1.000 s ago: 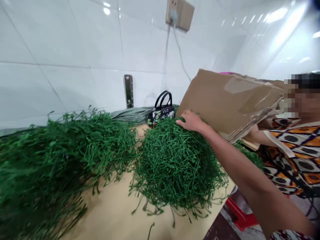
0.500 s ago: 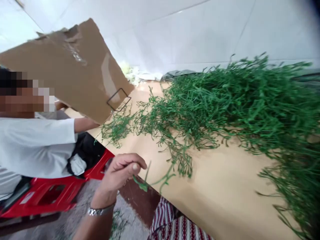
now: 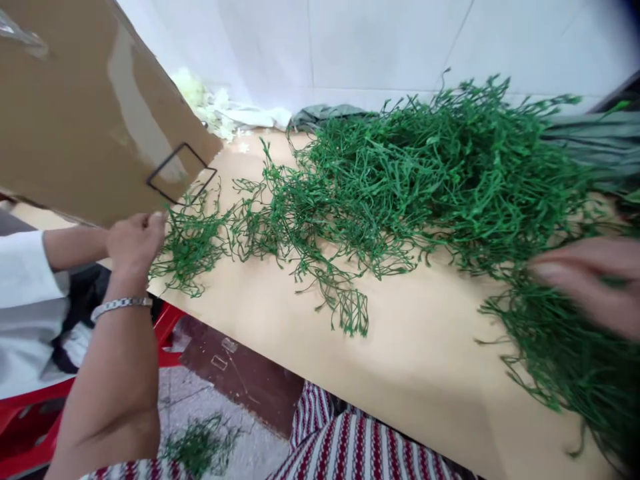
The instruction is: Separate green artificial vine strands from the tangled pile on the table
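Observation:
My left hand [image 3: 135, 243], with a metal-link bracelet on its wrist, is closed at the lower edge of the cardboard sheet or box side [image 3: 75, 127], left of a small heap of green plastic-looking stems [image 3: 193, 250]. Whatever its fingers hold is hidden. At the right edge my right hand [image 3: 590, 280], blurred, has thumb and forefinger together over a dark green bundle of stems [image 3: 570, 353]. Anything in that pinch is too smeared to make out. Between the hands, a large tangled pile of green stems [image 3: 425, 173] spreads over the tan tabletop [image 3: 410, 347].
A co-worker's white sleeve [image 3: 30, 293] and forearm are close by my left hand. Red plastic stools [image 3: 35, 420] stand at lower left. Loose stems [image 3: 203, 443] lie on the floor. Pale flowers [image 3: 220, 110] and grey-green cloth [image 3: 325, 115] sit along the tiled wall.
My left hand has moved up and left from the table edge to the cardboard; the stem it held is no longer visible. My right hand has come into view. The view has shifted left.

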Demonstrator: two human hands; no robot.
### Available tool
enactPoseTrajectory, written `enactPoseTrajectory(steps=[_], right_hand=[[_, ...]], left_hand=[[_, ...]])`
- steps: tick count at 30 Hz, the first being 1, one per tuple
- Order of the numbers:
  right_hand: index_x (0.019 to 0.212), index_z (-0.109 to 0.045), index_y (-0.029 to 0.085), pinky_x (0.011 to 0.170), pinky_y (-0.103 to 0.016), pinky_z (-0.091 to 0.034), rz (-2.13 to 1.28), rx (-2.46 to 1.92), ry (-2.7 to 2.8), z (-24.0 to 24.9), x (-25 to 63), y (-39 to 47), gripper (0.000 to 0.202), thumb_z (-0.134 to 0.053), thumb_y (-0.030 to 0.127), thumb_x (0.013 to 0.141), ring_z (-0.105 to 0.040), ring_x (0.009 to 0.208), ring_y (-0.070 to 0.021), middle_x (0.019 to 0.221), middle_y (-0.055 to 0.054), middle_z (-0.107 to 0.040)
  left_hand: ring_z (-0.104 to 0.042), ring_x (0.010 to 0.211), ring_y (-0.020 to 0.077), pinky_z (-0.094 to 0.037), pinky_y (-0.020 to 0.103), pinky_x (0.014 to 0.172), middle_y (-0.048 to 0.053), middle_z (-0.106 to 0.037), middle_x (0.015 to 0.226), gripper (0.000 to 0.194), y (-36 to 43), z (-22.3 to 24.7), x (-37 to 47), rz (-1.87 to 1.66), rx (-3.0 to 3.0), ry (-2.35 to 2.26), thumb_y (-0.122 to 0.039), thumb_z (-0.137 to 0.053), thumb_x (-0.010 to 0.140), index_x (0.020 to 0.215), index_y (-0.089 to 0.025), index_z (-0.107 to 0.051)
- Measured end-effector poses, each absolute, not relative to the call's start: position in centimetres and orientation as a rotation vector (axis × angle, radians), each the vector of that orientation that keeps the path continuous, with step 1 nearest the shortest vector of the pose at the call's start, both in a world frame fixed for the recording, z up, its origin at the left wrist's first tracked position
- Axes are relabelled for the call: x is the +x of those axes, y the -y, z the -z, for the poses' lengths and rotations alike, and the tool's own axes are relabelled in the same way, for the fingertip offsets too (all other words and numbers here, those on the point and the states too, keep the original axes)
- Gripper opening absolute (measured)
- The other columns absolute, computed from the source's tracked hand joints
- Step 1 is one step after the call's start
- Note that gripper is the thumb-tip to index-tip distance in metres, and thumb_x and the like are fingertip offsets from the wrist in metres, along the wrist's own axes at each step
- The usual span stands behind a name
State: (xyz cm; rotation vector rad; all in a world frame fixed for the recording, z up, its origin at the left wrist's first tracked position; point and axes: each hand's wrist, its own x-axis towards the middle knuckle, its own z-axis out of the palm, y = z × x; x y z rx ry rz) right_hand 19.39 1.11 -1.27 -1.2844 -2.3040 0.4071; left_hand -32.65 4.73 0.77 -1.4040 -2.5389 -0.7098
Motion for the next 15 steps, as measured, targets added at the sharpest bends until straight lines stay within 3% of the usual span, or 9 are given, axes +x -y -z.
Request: enactPoseTrajectory(steps=[2,4,6,8,11,15], right_hand=[[0.089,-0.064,0.029,0.068,-0.035,-0.048,-0.371,-1.334,2.395,1.2,17.8,-0.7,0.022,-0.049,0.043,0.081,-0.063,0.075,-0.0207,0.088,-0.003,-0.067],[0.093,-0.063,0.023,0.061,-0.032,-0.047,-0.563,-1.47,2.556,2.0,13.9,-0.9,0.029,-0.041,0.041,0.086,-0.063,0.069,-0.0193,0.084,-0.005,-0.068],[0.091,-0.061,0.019,0.056,-0.031,-0.045,-0.595,-1.551,2.658,3.2,9.8,-1.1,0.029,-0.043,0.04,0.085,-0.063,0.066,-0.0211,0.081,-0.006,-0.068],[0.089,-0.059,0.018,0.056,-0.028,-0.042,-0.586,-1.523,2.692,4.1,7.3,-1.2,0.02,-0.044,0.03,0.084,-0.063,0.069,-0.0209,0.083,-0.006,-0.067],[0.089,-0.056,0.018,0.055,-0.026,-0.04,-0.576,-1.409,2.625,4.0,8.2,-0.5,0.015,-0.043,0.02,0.083,-0.061,0.067,-0.0172,0.081,-0.003,-0.065],[0.09,-0.054,0.02,0.061,-0.027,-0.043,-0.406,-1.221,2.39,1.9,13.4,0.8,0.011,-0.044,0.024,0.085,-0.058,0.07,-0.0158,0.08,-0.003,-0.06]], left_hand=[[-0.04,0.106,0.0347,-0.025,0.061,0.089,0.017,-0.056,0.114,0.047,-4.8,0.0,-31.4,0.631,-1.332,2.508,-0.041,-0.049,0.078,0.104,-0.003,-0.059],[-0.035,0.112,0.0331,-0.021,0.059,0.093,0.013,-0.051,0.123,0.048,-4.5,0.5,-29.5,0.611,-1.353,2.358,-0.043,-0.047,0.079,0.111,-0.008,-0.056],[-0.035,0.112,0.0295,-0.018,0.055,0.096,0.01,-0.052,0.121,0.043,-4.3,0.8,-27.9,0.621,-1.445,2.162,-0.041,-0.047,0.08,0.109,-0.01,-0.058],[-0.037,0.111,0.0275,-0.014,0.054,0.098,0.009,-0.054,0.118,0.039,-4.4,1.1,-27.2,0.616,-1.517,2.038,-0.039,-0.048,0.08,0.105,-0.011,-0.06],[-0.04,0.108,0.0283,-0.015,0.057,0.095,0.01,-0.055,0.118,0.039,-4.7,1.5,-27.7,0.584,-1.582,2.071,-0.038,-0.05,0.079,0.106,-0.012,-0.06],[-0.041,0.112,0.0297,-0.017,0.058,0.097,0.012,-0.052,0.123,0.04,-4.0,1.8,-26.6,0.64,-1.602,2.026,-0.037,-0.053,0.078,0.11,-0.014,-0.058]])
